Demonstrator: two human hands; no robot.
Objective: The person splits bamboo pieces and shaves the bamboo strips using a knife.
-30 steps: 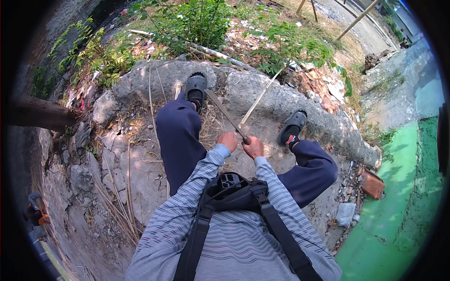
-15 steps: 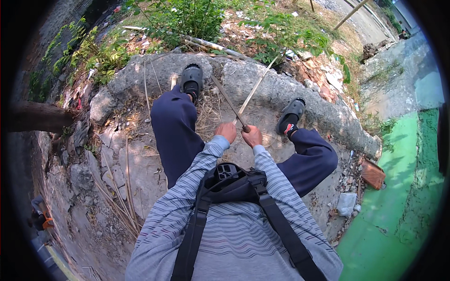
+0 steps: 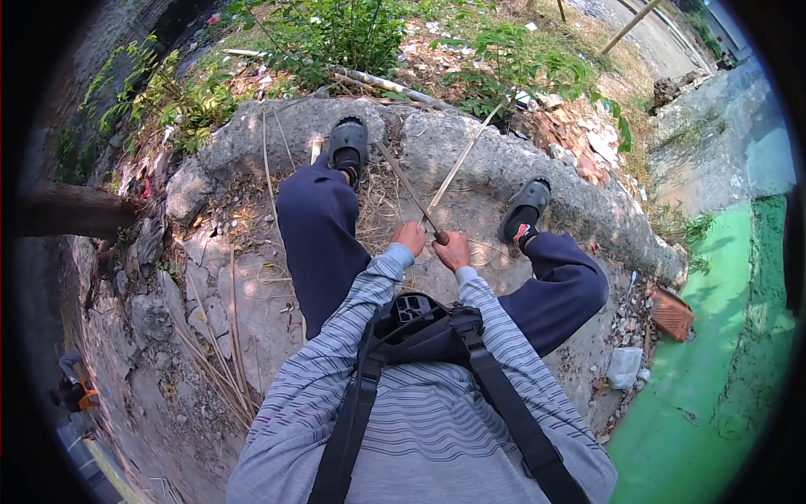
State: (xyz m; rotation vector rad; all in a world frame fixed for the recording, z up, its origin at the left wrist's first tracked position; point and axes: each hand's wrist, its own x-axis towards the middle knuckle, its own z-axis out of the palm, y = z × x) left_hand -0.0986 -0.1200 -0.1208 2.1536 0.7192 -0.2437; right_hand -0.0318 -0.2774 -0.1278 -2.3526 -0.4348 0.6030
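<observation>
My right hand (image 3: 454, 252) is wrapped round the brown handle of a long knife (image 3: 405, 185). Its narrow dark blade slants away to the far left, toward my left shoe. Close beside it, my left hand (image 3: 410, 238) is closed on the near end of a pale split strip, seemingly bamboo (image 3: 463, 160). That strip runs away to the far right, its far end over the rough concrete kerb (image 3: 483, 139). Blade and strip cross just in front of my hands. Thin pale shavings (image 3: 384, 206) lie on the ground between my feet.
More long strips (image 3: 214, 353) lie on the broken paving at left. A tree trunk (image 3: 75, 210) stands at far left. Green plants (image 3: 353, 38) and litter are beyond the kerb. A brown basket-like piece (image 3: 670, 315) lies at right by the green surface (image 3: 697, 370). Another person (image 3: 77, 388) is at lower left.
</observation>
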